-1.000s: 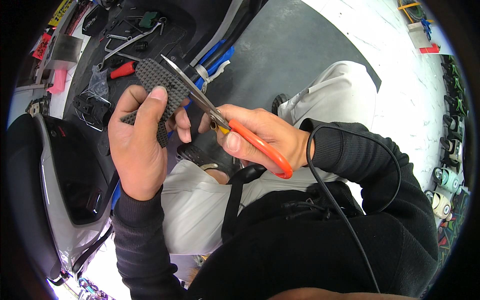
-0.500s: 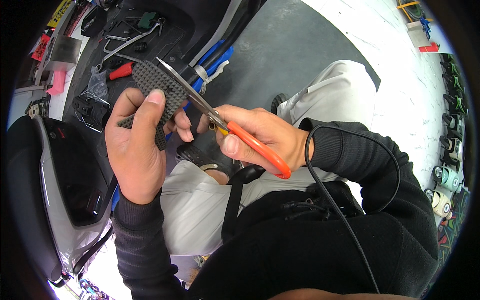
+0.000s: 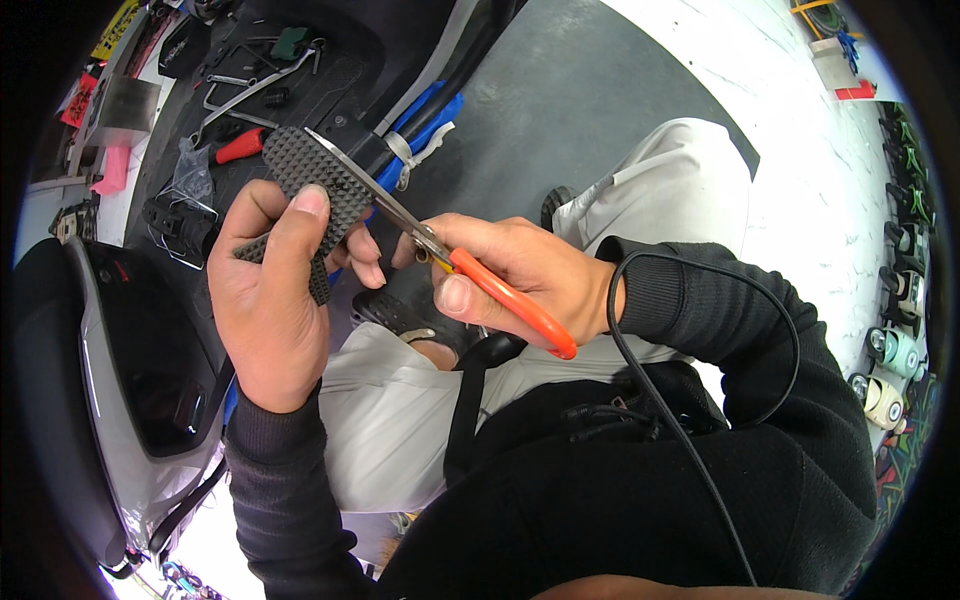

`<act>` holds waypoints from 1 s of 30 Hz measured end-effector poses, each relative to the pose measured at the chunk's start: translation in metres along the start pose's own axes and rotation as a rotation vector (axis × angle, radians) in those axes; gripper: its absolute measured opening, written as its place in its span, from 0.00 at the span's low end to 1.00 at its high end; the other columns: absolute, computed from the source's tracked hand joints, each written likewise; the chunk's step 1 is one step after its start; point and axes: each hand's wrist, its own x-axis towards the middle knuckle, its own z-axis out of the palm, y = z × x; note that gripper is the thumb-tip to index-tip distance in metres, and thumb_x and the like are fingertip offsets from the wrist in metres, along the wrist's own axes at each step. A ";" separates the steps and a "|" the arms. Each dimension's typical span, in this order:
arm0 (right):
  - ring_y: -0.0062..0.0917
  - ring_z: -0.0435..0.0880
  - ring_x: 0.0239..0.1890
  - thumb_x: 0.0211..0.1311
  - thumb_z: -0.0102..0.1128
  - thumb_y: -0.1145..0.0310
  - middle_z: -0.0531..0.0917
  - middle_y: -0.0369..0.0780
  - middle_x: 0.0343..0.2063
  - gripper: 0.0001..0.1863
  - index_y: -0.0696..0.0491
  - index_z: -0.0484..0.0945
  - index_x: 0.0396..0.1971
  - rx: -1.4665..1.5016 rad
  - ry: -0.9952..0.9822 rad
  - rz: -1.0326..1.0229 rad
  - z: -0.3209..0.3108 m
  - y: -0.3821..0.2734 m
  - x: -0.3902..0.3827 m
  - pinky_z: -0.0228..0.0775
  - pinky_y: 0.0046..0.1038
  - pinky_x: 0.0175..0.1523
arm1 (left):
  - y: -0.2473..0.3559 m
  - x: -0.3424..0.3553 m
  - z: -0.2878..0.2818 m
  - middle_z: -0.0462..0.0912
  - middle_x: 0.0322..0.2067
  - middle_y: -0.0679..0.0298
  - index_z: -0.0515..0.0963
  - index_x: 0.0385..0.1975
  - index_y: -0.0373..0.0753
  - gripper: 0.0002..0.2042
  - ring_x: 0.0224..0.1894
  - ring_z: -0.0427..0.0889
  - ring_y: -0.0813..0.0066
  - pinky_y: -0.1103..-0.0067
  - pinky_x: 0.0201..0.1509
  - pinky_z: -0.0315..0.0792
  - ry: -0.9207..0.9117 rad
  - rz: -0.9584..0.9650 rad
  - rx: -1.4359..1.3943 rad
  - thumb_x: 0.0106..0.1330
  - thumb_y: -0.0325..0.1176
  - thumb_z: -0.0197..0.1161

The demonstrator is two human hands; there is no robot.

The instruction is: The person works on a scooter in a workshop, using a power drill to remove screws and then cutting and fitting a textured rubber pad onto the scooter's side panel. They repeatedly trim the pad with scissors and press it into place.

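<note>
My left hand (image 3: 272, 265) pinches a dark grey textured pad (image 3: 318, 175) between thumb and fingers. Small raised studs cover the pad, and a narrow strip of it sticks out below the thumb. In my right hand (image 3: 510, 270) is a pair of scissors with orange handles (image 3: 515, 305). Its metal blades (image 3: 375, 188) point up and left, lying along the pad's right edge. The blades look closed or nearly so; whether they grip the pad's edge I cannot tell.
A red-handled tool (image 3: 240, 146), hex keys and a wrench (image 3: 250, 95) lie on the dark surface at upper left. A grey and black vehicle panel (image 3: 150, 350) stands at left. A black cable (image 3: 640, 375) loops past my right wrist. Toy-like wheeled objects (image 3: 893, 350) line the right side.
The scissor tips have dropped slightly down and left along the pad's edge. Both hands have shifted a little; their holds are the same.
</note>
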 end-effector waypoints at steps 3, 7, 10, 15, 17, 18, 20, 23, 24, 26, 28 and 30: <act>0.21 0.79 0.29 0.79 0.55 0.48 0.81 0.40 0.29 0.29 0.61 0.72 0.61 -0.010 0.018 -0.028 0.001 -0.001 -0.001 0.72 0.27 0.37 | 0.001 0.000 0.000 0.83 0.30 0.52 0.70 0.32 0.33 0.10 0.27 0.83 0.70 0.76 0.34 0.78 -0.006 -0.005 0.003 0.77 0.31 0.58; 0.23 0.80 0.28 0.79 0.55 0.49 0.82 0.40 0.28 0.28 0.61 0.73 0.60 -0.028 0.027 -0.013 0.004 0.001 -0.003 0.72 0.28 0.35 | 0.001 0.000 0.000 0.83 0.29 0.52 0.70 0.33 0.33 0.10 0.27 0.83 0.70 0.76 0.34 0.78 -0.023 -0.020 0.012 0.77 0.31 0.58; 0.23 0.77 0.25 0.80 0.54 0.49 0.79 0.38 0.26 0.28 0.61 0.73 0.60 -0.042 0.044 -0.056 0.007 0.003 -0.003 0.71 0.28 0.33 | 0.002 -0.001 0.000 0.83 0.29 0.53 0.70 0.34 0.33 0.10 0.26 0.82 0.70 0.76 0.33 0.77 -0.030 -0.024 0.016 0.76 0.32 0.58; 0.20 0.73 0.22 0.80 0.53 0.49 0.75 0.36 0.24 0.28 0.61 0.73 0.59 -0.036 0.084 -0.120 0.014 0.005 -0.007 0.68 0.26 0.30 | 0.001 -0.002 0.001 0.83 0.27 0.53 0.69 0.33 0.34 0.10 0.25 0.81 0.71 0.77 0.33 0.76 -0.051 -0.009 0.016 0.77 0.32 0.58; 0.20 0.74 0.22 0.80 0.53 0.49 0.76 0.36 0.24 0.28 0.61 0.73 0.59 -0.036 0.090 -0.125 0.015 0.006 -0.007 0.70 0.26 0.30 | 0.001 -0.003 0.001 0.83 0.27 0.53 0.69 0.33 0.34 0.11 0.25 0.81 0.71 0.77 0.32 0.76 -0.051 -0.012 0.012 0.76 0.32 0.58; 0.21 0.75 0.22 0.80 0.53 0.49 0.77 0.36 0.25 0.28 0.61 0.73 0.59 -0.039 0.090 -0.133 0.015 0.007 -0.007 0.70 0.26 0.30 | 0.001 -0.003 0.002 0.83 0.27 0.53 0.69 0.33 0.34 0.11 0.25 0.81 0.71 0.77 0.32 0.76 -0.048 -0.016 0.009 0.76 0.32 0.58; 0.21 0.77 0.24 0.80 0.52 0.49 0.78 0.37 0.26 0.27 0.61 0.73 0.58 -0.035 0.095 -0.124 0.017 0.007 -0.006 0.73 0.26 0.32 | 0.002 -0.004 0.002 0.83 0.27 0.53 0.69 0.33 0.35 0.11 0.25 0.81 0.71 0.77 0.33 0.76 -0.047 -0.021 0.005 0.76 0.33 0.58; 0.23 0.81 0.26 0.81 0.52 0.50 0.81 0.39 0.28 0.26 0.60 0.74 0.58 -0.045 0.079 -0.092 0.016 0.007 -0.008 0.76 0.27 0.35 | 0.003 -0.004 0.002 0.83 0.27 0.53 0.69 0.33 0.34 0.10 0.25 0.81 0.71 0.77 0.32 0.77 -0.051 -0.025 -0.005 0.76 0.32 0.58; 0.24 0.83 0.27 0.81 0.53 0.50 0.82 0.40 0.29 0.26 0.60 0.74 0.58 -0.051 0.070 -0.079 0.016 0.007 -0.009 0.77 0.27 0.36 | 0.003 -0.004 0.002 0.83 0.27 0.52 0.69 0.33 0.34 0.10 0.25 0.81 0.71 0.77 0.32 0.77 -0.051 -0.025 -0.010 0.76 0.32 0.58; 0.25 0.84 0.29 0.80 0.53 0.51 0.84 0.41 0.31 0.25 0.60 0.74 0.57 -0.062 0.086 -0.093 0.017 0.007 -0.009 0.78 0.27 0.38 | 0.003 -0.004 0.002 0.83 0.27 0.52 0.69 0.33 0.34 0.10 0.25 0.81 0.70 0.77 0.32 0.77 -0.052 -0.024 -0.014 0.76 0.32 0.58; 0.26 0.86 0.30 0.80 0.54 0.52 0.85 0.42 0.32 0.24 0.60 0.74 0.57 -0.069 0.098 -0.099 0.018 0.007 -0.010 0.79 0.27 0.39 | 0.003 -0.005 0.003 0.83 0.27 0.52 0.69 0.33 0.34 0.10 0.24 0.81 0.70 0.77 0.32 0.77 -0.055 -0.025 -0.010 0.76 0.32 0.58; 0.26 0.86 0.31 0.80 0.55 0.52 0.86 0.43 0.33 0.24 0.59 0.74 0.57 -0.071 0.104 -0.115 0.019 0.007 -0.010 0.79 0.27 0.40 | 0.003 -0.004 0.003 0.84 0.28 0.52 0.69 0.33 0.34 0.10 0.24 0.81 0.70 0.77 0.33 0.77 -0.050 -0.034 -0.028 0.76 0.32 0.58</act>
